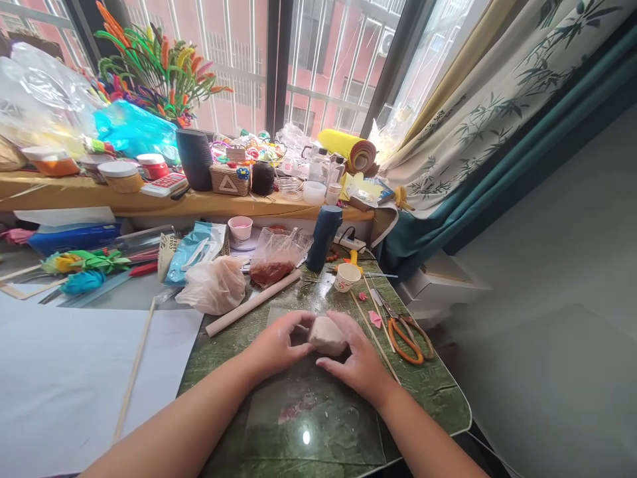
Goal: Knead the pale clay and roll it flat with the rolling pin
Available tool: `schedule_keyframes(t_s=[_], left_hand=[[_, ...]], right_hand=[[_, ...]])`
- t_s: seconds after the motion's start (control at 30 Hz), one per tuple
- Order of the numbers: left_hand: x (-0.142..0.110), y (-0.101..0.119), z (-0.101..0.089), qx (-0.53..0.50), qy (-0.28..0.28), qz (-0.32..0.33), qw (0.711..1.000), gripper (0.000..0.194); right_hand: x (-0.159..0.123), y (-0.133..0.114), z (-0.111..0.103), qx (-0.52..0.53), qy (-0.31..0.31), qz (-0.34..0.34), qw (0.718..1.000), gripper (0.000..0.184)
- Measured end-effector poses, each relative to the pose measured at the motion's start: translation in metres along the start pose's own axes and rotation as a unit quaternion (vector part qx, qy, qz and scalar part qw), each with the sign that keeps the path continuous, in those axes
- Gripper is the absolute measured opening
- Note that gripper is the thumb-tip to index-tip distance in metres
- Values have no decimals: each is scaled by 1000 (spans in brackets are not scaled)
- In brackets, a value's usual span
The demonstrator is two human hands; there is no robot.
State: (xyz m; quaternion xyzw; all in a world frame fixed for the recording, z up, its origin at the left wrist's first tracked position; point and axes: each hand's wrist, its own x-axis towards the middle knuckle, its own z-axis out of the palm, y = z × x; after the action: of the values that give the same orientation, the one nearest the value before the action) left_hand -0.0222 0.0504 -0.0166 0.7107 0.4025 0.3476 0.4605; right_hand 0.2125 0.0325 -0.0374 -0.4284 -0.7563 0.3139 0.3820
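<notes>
A pale pinkish lump of clay [327, 334] rests on the green marble-patterned table [428, 398], over a clear sheet. My left hand [277, 345] cups its left side with the fingers curled round it. My right hand [355, 355] grips it from the right, thumb below and fingers over the top. Both hands press on the lump from either side.
A wooden rolling pin [251, 303] lies behind the hands, beside a crumpled plastic bag [213, 284]. Orange-handled scissors [405, 337] and thin sticks [374, 328] lie to the right. A small paper cup [347, 277], dark bottle [323, 238] and white paper [64, 372] are nearby.
</notes>
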Motion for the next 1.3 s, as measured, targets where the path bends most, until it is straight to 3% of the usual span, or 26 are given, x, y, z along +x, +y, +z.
schedule_keyframes(t_s=[0.13, 0.2, 0.37, 0.4, 0.43, 0.53, 0.6, 0.8, 1.0, 1.07, 1.13, 1.2, 1.3], left_hand=[[0, -5, -3, -88, -38, -7, 995, 50], [0, -8, -5, -119, -25, -8, 993, 49], [4, -18, -10, -133, 104, -40, 985, 30], [6, -20, -10, -135, 119, -47, 983, 29], [7, -21, -10, -136, 127, -52, 981, 28], [8, -21, -10, -126, 127, -53, 982, 27], [8, -18, -10, -100, 112, -54, 987, 26], [9, -8, -11, 8, 87, -76, 993, 26], [4, -5, -10, 53, 56, -40, 996, 27], [0, -4, -9, 75, 26, -28, 996, 44], [-5, -2, -6, 94, 0, -9, 995, 82], [-9, 2, 0, 103, -11, 20, 994, 111], [-13, 6, 10, 98, 18, 65, 993, 120]], right_hand=[[14, -8, -4, -41, -43, -60, 996, 55], [21, -13, -8, -45, -37, -67, 996, 47], [24, -24, -18, -48, 150, -106, 982, 50], [23, -24, -16, -54, 158, -111, 980, 52], [21, -23, -14, -61, 140, -114, 982, 52], [16, -19, -5, -86, 9, -102, 991, 50], [14, -17, -1, -92, -31, -99, 990, 50], [12, -15, 3, -72, 69, -94, 991, 50], [14, -2, 13, -27, -1, -52, 998, 45], [15, -4, 17, 26, 27, -4, 999, 40], [16, -10, 21, 125, 80, 81, 986, 40], [17, -19, 26, 258, 134, 166, 942, 46], [18, -35, 34, 406, 142, 228, 874, 49]])
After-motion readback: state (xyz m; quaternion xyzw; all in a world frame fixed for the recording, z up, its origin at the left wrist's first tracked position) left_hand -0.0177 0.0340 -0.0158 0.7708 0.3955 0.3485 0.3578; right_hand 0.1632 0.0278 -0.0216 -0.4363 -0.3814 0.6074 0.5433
